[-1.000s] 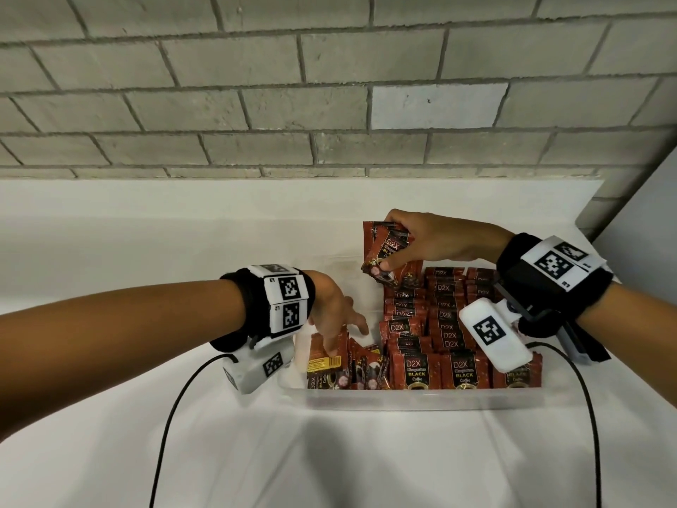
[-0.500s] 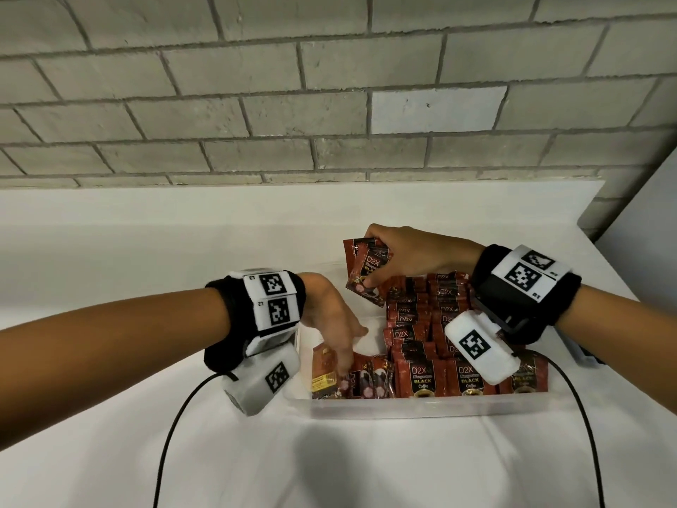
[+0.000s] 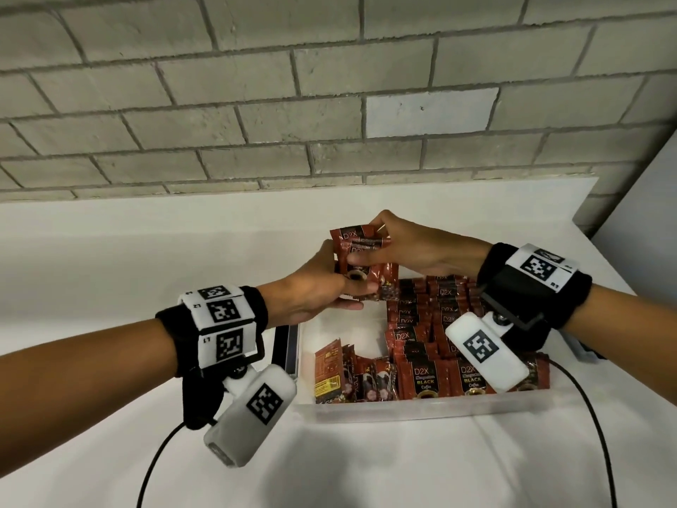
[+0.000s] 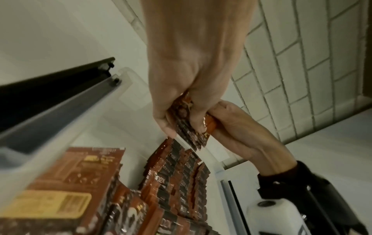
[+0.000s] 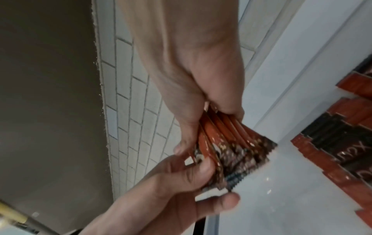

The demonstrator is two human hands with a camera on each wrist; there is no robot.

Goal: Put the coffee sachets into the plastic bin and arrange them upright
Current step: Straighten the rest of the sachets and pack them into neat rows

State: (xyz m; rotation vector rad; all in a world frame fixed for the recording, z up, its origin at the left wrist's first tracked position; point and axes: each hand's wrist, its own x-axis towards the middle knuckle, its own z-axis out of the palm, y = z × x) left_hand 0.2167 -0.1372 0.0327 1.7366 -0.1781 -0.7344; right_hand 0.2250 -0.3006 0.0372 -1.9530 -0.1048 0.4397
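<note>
Both my forearms reach in from either side, bare, black band with white marker blocks on each wrist. Left hand [image 3: 315, 287] raised mid-frame, palm turned inward, fingers extended under bundle of sachets [image 3: 361, 264], thumb curled against its near face. Right hand [image 3: 410, 247] comes from right, slightly higher, knuckles up, fingers and thumb pinching bundle's upper part. Both grips closed on same bundle, fingertips of two hands touching. Right wrist view: left thumb [image 5: 205, 167] pressed on bundle's edge.

The right wrist camera [image 3: 485, 355] hides some binned sachets [image 3: 417, 375]; both forearms [image 3: 73, 364] run off frame.
</note>
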